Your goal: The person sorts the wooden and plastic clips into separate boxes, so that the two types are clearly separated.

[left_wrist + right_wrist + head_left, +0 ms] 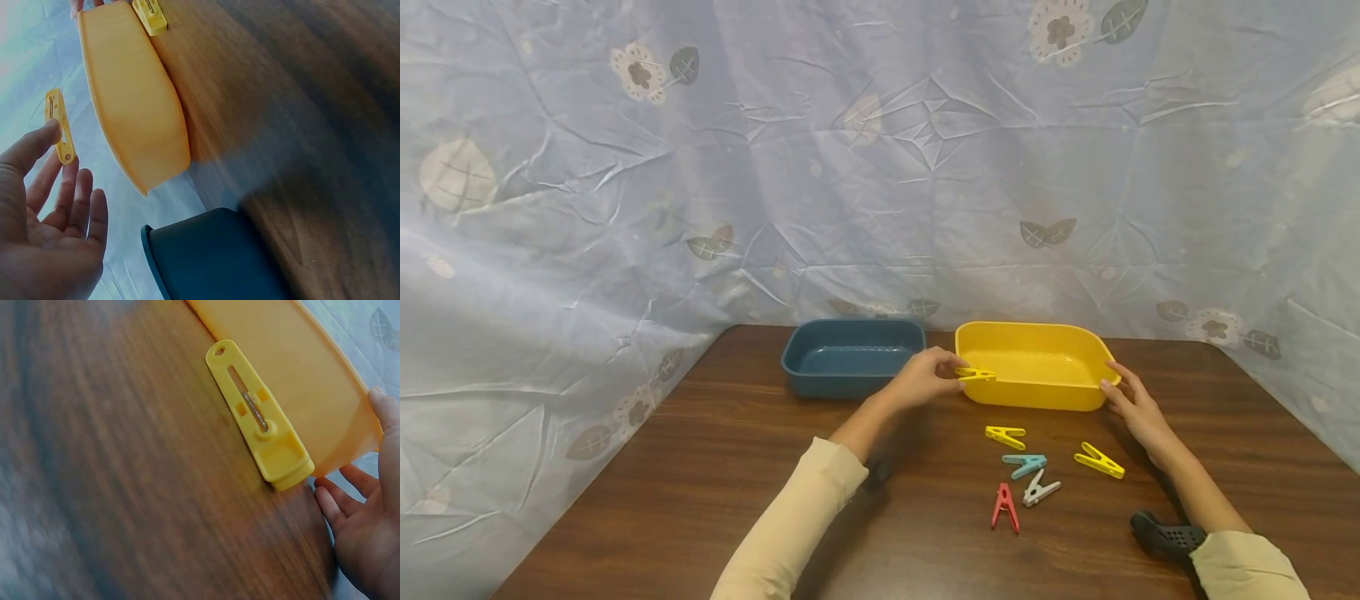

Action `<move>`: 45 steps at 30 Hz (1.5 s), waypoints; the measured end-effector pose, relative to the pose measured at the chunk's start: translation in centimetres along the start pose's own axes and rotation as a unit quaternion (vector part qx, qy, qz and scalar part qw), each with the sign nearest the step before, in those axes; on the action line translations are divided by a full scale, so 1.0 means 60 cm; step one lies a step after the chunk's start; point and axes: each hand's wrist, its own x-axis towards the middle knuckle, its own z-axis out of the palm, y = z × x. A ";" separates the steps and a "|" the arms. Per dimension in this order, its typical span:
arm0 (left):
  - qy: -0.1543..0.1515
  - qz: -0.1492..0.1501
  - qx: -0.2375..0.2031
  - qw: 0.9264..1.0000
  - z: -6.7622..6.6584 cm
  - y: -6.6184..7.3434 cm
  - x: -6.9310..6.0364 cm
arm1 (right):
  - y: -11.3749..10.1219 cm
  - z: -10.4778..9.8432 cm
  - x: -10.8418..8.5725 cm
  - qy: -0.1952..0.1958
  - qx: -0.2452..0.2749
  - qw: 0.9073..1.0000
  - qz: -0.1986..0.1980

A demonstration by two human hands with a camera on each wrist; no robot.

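My left hand (925,379) pinches a yellow clothespin (976,374) between thumb and fingers, at the near left corner of the yellow basin (1037,396). In the left wrist view, the thumb presses on this clothespin (60,128) and the other fingers spread out below it. At the basin's right end, my right hand (1138,417) holds the corner, its thumb on the rim in the right wrist view. Several clothespins lie in front of the basin: a yellow one (1004,437), another yellow one (1099,461), a blue one (1026,464), a white one (1037,490) and a red one (1004,507).
A dark blue basin (850,386) stands left of the yellow one, behind my left forearm. Near my right wrist is a black perforated strap piece (1168,536). A flowered pale cloth (880,208) hangs behind the brown wooden table (700,500).
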 end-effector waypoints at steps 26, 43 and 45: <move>0.060 -0.033 0.052 0.996 0.048 0.006 0.076 | 0.002 -0.002 0.001 0.000 0.003 1.000 0.000; 0.124 -0.083 0.065 0.987 0.101 -0.001 0.082 | 0.002 0.002 0.002 -0.006 0.014 1.000 -0.004; 0.130 -0.088 0.060 0.986 0.104 0.000 0.083 | 0.002 0.000 0.001 -0.006 0.014 1.000 -0.002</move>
